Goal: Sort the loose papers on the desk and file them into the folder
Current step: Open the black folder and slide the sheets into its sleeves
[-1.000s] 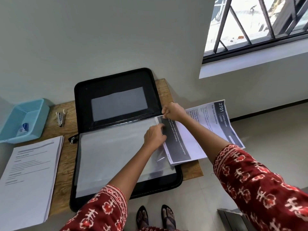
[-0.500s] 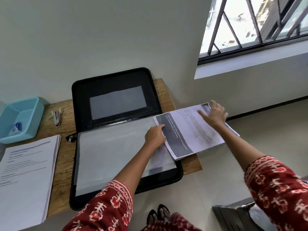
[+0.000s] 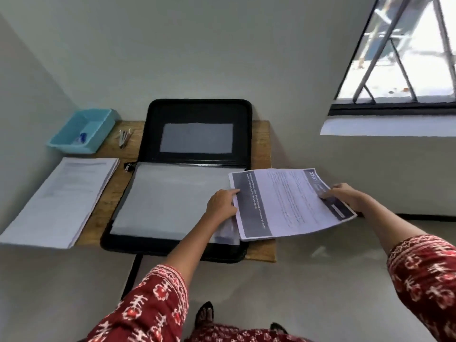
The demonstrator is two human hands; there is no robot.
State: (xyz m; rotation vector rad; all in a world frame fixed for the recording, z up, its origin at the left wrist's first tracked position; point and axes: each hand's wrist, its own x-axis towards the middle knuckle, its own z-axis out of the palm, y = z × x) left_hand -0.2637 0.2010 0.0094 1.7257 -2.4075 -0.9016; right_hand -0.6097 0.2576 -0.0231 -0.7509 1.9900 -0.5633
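Now I keep left hand (image 3: 222, 204) pinching clear plastic sleeve (image 3: 170, 198) open; right hand (image 3: 350, 197), gripping printed white sheet (image 3: 288, 203), feeds dark edge in level.

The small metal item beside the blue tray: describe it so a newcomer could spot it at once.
Start at the wooden desk, back left, where the blue tray sits. Between it and the open black folder lies a small silvery metal tool, too small to identify. Unlike the paper stack, it is thin and shiny.
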